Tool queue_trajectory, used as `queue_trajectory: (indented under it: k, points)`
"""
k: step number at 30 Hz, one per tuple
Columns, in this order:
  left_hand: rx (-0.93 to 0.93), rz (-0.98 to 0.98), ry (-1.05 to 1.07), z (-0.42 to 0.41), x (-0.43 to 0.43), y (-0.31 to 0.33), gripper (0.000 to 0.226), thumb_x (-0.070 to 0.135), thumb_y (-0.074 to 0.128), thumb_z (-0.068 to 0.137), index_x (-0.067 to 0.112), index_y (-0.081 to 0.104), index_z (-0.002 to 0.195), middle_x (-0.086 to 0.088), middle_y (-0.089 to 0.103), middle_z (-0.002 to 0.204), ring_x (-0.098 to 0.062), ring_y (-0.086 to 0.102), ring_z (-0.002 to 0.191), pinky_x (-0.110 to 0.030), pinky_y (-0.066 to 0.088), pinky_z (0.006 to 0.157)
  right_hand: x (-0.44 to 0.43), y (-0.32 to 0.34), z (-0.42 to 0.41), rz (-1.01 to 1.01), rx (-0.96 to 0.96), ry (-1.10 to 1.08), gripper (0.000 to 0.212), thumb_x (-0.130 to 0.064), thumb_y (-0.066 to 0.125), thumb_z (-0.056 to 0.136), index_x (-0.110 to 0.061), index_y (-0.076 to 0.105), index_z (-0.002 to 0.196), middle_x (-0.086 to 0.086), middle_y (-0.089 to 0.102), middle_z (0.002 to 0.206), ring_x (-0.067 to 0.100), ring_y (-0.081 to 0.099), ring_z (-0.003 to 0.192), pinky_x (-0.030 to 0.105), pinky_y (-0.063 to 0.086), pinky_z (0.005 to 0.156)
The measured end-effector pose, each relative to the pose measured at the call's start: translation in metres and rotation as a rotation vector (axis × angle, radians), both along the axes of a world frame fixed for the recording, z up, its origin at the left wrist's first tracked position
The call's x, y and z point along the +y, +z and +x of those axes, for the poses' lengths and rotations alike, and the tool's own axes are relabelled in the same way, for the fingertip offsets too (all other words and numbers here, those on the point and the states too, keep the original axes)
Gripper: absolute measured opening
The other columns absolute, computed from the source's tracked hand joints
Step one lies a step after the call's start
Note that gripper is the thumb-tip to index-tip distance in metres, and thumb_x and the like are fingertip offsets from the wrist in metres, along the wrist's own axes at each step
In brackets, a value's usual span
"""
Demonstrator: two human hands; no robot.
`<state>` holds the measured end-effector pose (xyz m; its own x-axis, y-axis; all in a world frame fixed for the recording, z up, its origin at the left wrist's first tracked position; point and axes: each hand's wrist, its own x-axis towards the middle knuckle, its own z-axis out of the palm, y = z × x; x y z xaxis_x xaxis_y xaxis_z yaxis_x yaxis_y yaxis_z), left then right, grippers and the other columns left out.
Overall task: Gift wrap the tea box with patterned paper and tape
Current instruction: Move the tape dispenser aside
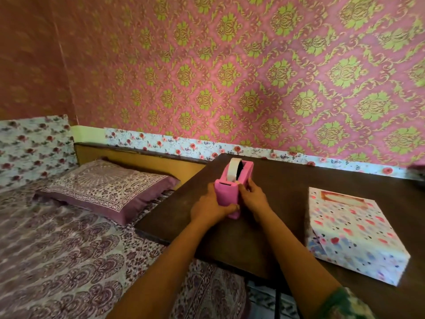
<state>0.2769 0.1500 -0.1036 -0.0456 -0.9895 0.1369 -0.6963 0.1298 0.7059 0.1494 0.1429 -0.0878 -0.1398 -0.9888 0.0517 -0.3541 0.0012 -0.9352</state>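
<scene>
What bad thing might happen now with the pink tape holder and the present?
The left hand and right hand both grip the tape dispenser, so nothing holds the wrapped box; its folded paper may spring loose. Fingers sit beside the dispenser's tape outlet, where a cutter could nick them.

pink tape dispenser, heart-patterned white wrapped box
</scene>
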Motion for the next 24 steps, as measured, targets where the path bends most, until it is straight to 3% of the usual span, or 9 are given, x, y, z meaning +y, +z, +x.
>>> queue_trajectory:
  k: [8, 14, 20, 24]
  points:
    - [-0.037, -0.005, -0.061, 0.028, -0.085, -0.005, 0.099, 0.058, 0.067, 0.072, 0.022, 0.01, 0.145, -0.008, 0.049, 0.136, -0.029, 0.052, 0.118, -0.042, 0.045, 0.098, -0.081, -0.005, 0.024, 0.013, 0.183, -0.013, 0.058, -0.045, 0.029, 0.098, -0.021, 0.014, 0.149, 0.021, 0.04, 0.142, 0.038, 0.044, 0.125, 0.045, 0.038, 0.102]
    - [-0.036, 0.023, -0.147, 0.045, -0.142, -0.01, 0.11, 0.077, 0.063, 0.057, 0.032, 0.014, 0.145, -0.002, 0.046, 0.141, -0.025, 0.05, 0.122, -0.04, 0.044, 0.101, -0.141, -0.012, 0.03, 0.015, 0.18, -0.008, 0.059, -0.051, 0.026, 0.096, -0.026, 0.018, 0.149, 0.019, 0.046, 0.138, 0.035, 0.049, 0.12, 0.049, 0.039, 0.102]
    - [0.025, 0.069, -0.197, 0.055, -0.193, -0.013, 0.092, 0.058, 0.068, 0.072, 0.03, 0.019, 0.145, -0.004, 0.046, 0.141, -0.026, 0.05, 0.122, -0.041, 0.042, 0.103, -0.19, -0.016, 0.034, 0.0, 0.232, -0.036, 0.058, -0.053, 0.022, 0.096, -0.029, 0.013, 0.148, 0.021, 0.045, 0.137, 0.039, 0.046, 0.122, 0.052, 0.037, 0.103]
    - [0.088, 0.057, -0.204, 0.057, -0.214, -0.014, 0.081, 0.042, 0.068, 0.079, 0.024, 0.025, 0.145, -0.006, 0.047, 0.14, -0.024, 0.049, 0.122, -0.029, 0.04, 0.098, -0.214, -0.021, 0.036, -0.007, 0.254, -0.06, 0.057, -0.051, 0.021, 0.097, -0.027, 0.015, 0.148, 0.021, 0.043, 0.139, 0.04, 0.043, 0.125, 0.05, 0.035, 0.105]
